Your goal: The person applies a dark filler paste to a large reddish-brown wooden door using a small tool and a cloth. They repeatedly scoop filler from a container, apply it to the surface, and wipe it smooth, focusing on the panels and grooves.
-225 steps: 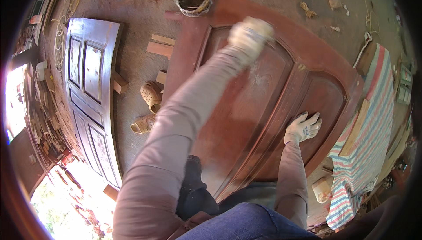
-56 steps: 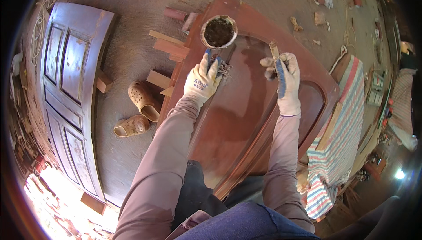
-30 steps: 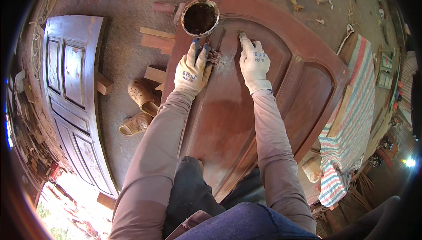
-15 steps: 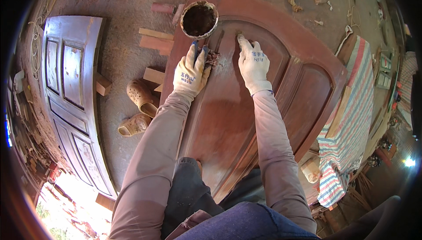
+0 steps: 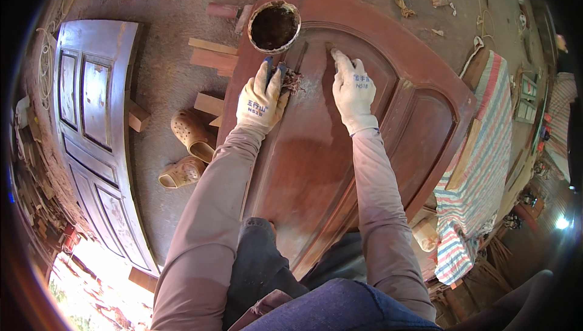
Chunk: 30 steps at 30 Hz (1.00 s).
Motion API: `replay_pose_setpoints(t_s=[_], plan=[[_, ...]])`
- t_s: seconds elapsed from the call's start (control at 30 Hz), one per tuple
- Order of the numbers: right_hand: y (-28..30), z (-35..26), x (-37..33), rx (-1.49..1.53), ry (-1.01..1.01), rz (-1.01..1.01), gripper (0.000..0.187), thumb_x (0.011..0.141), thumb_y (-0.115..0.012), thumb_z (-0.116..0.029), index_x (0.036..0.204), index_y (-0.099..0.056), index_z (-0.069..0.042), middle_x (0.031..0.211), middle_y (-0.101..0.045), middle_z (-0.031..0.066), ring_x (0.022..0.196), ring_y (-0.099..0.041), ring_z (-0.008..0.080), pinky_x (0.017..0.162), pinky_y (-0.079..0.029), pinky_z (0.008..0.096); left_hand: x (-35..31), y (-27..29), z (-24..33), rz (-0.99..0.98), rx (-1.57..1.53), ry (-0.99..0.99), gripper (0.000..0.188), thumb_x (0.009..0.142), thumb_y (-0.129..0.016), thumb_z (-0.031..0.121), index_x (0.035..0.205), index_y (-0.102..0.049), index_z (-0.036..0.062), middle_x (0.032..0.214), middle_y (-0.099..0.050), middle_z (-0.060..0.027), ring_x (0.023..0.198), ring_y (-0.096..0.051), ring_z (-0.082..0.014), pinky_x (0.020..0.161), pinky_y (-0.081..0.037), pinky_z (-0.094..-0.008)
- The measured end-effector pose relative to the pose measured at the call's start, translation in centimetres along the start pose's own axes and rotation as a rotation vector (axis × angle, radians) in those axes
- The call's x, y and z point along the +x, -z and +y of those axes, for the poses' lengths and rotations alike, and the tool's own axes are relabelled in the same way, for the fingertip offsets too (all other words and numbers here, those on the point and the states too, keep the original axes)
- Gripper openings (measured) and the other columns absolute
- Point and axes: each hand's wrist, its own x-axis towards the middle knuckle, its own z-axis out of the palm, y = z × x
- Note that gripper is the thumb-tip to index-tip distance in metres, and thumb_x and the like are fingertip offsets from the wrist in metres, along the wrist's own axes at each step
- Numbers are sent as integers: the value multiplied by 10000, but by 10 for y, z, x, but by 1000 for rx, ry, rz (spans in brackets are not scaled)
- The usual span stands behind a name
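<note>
A reddish-brown wooden door panel [image 5: 303, 167] with an arched moulding lies in front of me. A round bowl of dark brown paste [image 5: 274, 26] rests at its upper left. My left hand [image 5: 260, 101], in a white glove with blue-tipped fingers, is closed on a wad of brown shreds [image 5: 293, 82] just below the bowl. Farther right, my gloved right hand [image 5: 353, 91] presses an outstretched, stained index finger against the panel below the arched moulding. Its other fingers are curled, and what they may hold is hidden. A darker, wet-looking area shows beside that hand.
At the left a second dark panelled door [image 5: 97, 97] lies propped on wood blocks [image 5: 138, 116]. Tan clogs [image 5: 188, 134] sit on the floor between the doors. To the right are a striped sheet [image 5: 486, 131] and a wooden strip [image 5: 464, 155].
The view has shifted slightly. My right hand has slid a little right and down along the panel, its index finger still on it. My left hand stays beside the bowl with the shreds.
</note>
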Motion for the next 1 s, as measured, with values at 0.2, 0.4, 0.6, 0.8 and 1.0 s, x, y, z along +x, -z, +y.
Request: replay_pose_setpoints(t_s=[0.2, 0.4, 0.6, 0.8, 1.0], plan=[[-5, 9, -1, -20, 6, 13, 417, 893, -642, -91, 1290, -643, -217, 1004, -653, 104, 797, -695, 297, 680, -567, 429, 1, -1, 1, 15, 6, -12, 674, 810, -767, 213, 1408, -522, 22, 1484, -459, -256, 1074, -606, -424, 938, -532, -490], [1, 9, 1, -2, -11, 39, 411, 869, -657, -96, 1255, -670, -236, 990, -651, 94, 794, -693, 298, 683, -566, 429, 0, -1, 1, 1, -21, 1, 652, 816, -763, 214, 1401, -538, 35, 1480, -464, -247, 1080, -606, -408, 936, -534, -478], [39, 11, 25, -167, 158, -79, 397, 838, -668, -103, 1205, -701, -251, 1007, -643, 93, 849, -684, 296, 736, -558, 434, -2, 1, 0, -9, 20, 12, 614, 856, -738, 259, 1403, -557, 46, 1496, -453, -222, 1068, -605, -388, 940, -529, -470], [49, 19, 77, -231, 424, -203, 360, 870, -627, -92, 1158, -745, -274, 1021, -669, 60, 929, -675, 292, 816, -547, 433, 0, -2, 1, -3, 23, 6, 598, 870, -722, 281, 1400, -563, 52, 1506, -445, -213, 1060, -606, -383, 940, -526, -465], [45, 29, 90, -246, 480, -283, 376, 893, -601, -83, 1173, -738, -295, 1173, -677, 89, 1085, -651, 305, 923, -519, 440, 1, -3, 3, 5, 1, -2, 601, 847, -735, 262, 1387, -570, 56, 1496, -461, -208, 1043, -613, -375, 921, -535, -464]])
